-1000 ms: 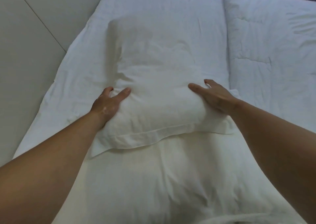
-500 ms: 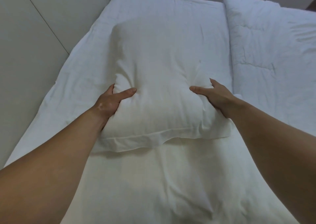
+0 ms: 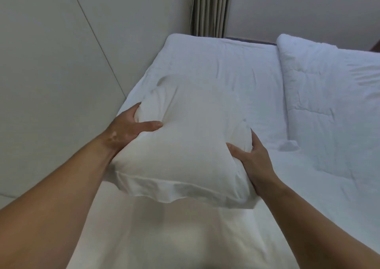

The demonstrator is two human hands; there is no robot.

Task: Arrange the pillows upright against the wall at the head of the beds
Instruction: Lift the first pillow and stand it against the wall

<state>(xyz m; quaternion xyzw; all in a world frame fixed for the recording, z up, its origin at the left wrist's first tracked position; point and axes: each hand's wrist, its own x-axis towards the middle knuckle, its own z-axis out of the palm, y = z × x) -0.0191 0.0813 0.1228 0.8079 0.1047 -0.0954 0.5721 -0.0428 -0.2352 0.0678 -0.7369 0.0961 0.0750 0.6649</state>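
A white pillow [image 3: 191, 141] is held up off the near bed [image 3: 226, 63], its flanged edge nearest me and sagging. My left hand [image 3: 127, 129] grips its left side, thumb pressed into the top. My right hand [image 3: 253, 159] clamps its right side, fingers dug into the fabric. A second white pillow [image 3: 164, 238] lies flat on the bed beneath, close to me. The far end of the held pillow blends into the white bedding.
A pale wall [image 3: 51, 63] runs along the bed's left side. A grey pleated curtain [image 3: 209, 7] hangs at the far end. A second bed with a rumpled white duvet [image 3: 333, 104] lies alongside on the right.
Both hands have lifted the pillow off the lower pillow and raised it. The view has tilted up, so the curtain and far wall now show.
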